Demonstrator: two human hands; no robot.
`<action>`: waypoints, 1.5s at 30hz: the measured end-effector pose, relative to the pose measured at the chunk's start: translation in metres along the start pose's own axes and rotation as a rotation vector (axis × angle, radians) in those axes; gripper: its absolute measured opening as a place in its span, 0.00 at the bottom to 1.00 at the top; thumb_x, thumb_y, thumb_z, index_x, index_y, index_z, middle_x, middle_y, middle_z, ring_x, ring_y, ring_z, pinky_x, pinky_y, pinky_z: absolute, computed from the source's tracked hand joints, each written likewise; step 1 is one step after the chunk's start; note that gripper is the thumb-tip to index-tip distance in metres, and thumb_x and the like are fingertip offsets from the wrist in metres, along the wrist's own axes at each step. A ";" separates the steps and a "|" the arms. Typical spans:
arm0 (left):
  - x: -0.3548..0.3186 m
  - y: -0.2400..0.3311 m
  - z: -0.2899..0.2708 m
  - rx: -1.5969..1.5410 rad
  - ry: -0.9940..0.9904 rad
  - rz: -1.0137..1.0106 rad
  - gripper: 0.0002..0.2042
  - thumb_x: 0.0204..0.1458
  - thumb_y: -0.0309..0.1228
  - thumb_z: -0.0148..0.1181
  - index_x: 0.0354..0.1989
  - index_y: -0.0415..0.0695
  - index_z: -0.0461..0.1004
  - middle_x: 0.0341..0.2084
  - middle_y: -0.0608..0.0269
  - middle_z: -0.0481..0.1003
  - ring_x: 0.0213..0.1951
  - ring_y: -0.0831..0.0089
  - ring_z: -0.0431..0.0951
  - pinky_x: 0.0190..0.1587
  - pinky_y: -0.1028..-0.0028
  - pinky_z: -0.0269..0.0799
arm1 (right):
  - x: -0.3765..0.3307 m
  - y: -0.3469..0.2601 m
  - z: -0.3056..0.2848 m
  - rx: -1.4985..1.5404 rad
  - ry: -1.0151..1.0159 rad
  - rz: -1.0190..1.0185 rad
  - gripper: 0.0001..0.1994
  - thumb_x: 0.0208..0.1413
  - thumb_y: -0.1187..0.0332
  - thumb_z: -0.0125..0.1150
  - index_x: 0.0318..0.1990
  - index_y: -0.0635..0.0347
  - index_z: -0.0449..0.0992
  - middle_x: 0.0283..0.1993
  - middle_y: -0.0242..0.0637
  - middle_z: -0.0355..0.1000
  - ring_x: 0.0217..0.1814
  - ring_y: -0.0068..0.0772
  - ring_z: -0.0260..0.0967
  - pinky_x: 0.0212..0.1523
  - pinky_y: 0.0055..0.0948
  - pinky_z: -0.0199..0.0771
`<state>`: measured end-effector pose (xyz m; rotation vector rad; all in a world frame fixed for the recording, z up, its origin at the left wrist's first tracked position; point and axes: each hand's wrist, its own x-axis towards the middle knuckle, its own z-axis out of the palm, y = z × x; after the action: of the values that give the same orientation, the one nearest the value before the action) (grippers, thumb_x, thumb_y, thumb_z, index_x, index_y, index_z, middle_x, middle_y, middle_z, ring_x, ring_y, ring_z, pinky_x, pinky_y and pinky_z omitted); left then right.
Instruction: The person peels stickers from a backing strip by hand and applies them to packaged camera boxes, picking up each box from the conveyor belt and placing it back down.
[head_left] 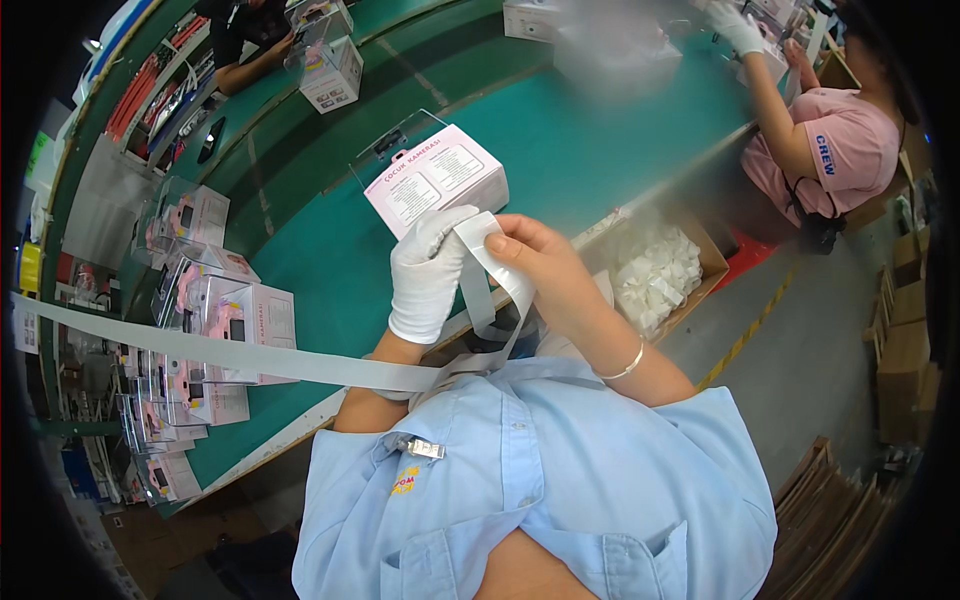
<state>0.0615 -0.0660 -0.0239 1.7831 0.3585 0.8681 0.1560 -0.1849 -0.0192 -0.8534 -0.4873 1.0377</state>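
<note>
A long pale label strip point(300, 365) comes in from the left, crosses my front and loops up to my hands. My right hand point(545, 265), bare with a bracelet at the wrist, pinches its white end, thumb flat on top. Beside it, my left hand point(428, 275) in a white glove has its fingers closed at the edge of the same strip; its fingertips are partly hidden. Just beyond the gloved hand, a pink and white printed box point(440, 180) with a clear plastic part at its back rests on the green table point(560, 140).
Several similar boxes point(265, 330) line the table's left side. An open carton point(715, 270) of crumpled white scraps point(655, 275) stands at my right. A co-worker in a pink shirt point(850, 140) works at the far right, another person point(245, 45) at the far left. Flattened cardboard point(820, 510) stands lower right.
</note>
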 end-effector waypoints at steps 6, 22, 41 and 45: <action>0.002 0.004 0.002 0.048 -0.014 0.091 0.07 0.52 0.23 0.57 0.40 0.39 0.75 0.31 0.64 0.73 0.34 0.77 0.72 0.38 0.80 0.67 | 0.001 -0.006 -0.004 -0.003 -0.010 0.019 0.14 0.55 0.65 0.58 0.46 0.62 0.72 0.40 0.30 0.72 0.39 0.15 0.67 0.40 0.17 0.68; -0.002 0.001 0.005 -0.113 -0.037 -0.181 0.07 0.52 0.25 0.57 0.40 0.40 0.75 0.31 0.65 0.72 0.33 0.78 0.71 0.38 0.81 0.66 | 0.014 0.004 0.000 -0.268 0.114 -0.205 0.09 0.55 0.68 0.59 0.40 0.61 0.73 0.36 0.28 0.71 0.37 0.15 0.64 0.40 0.17 0.65; -0.012 -0.011 0.006 -0.076 -0.169 -0.198 0.06 0.51 0.30 0.59 0.31 0.40 0.73 0.23 0.69 0.69 0.26 0.81 0.67 0.31 0.78 0.65 | 0.018 0.018 0.001 -0.151 0.222 -0.213 0.07 0.53 0.66 0.62 0.32 0.58 0.71 0.26 0.22 0.64 0.28 0.11 0.57 0.30 0.13 0.60; -0.014 -0.014 0.004 0.026 -0.162 -0.091 0.06 0.51 0.29 0.59 0.31 0.39 0.73 0.22 0.68 0.69 0.26 0.81 0.67 0.30 0.78 0.65 | 0.019 0.023 0.003 -0.112 0.231 -0.225 0.09 0.53 0.64 0.62 0.31 0.58 0.71 0.27 0.23 0.65 0.28 0.11 0.58 0.30 0.14 0.61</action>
<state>0.0567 -0.0723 -0.0425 1.8326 0.3442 0.6526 0.1498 -0.1617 -0.0371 -0.9811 -0.4364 0.7008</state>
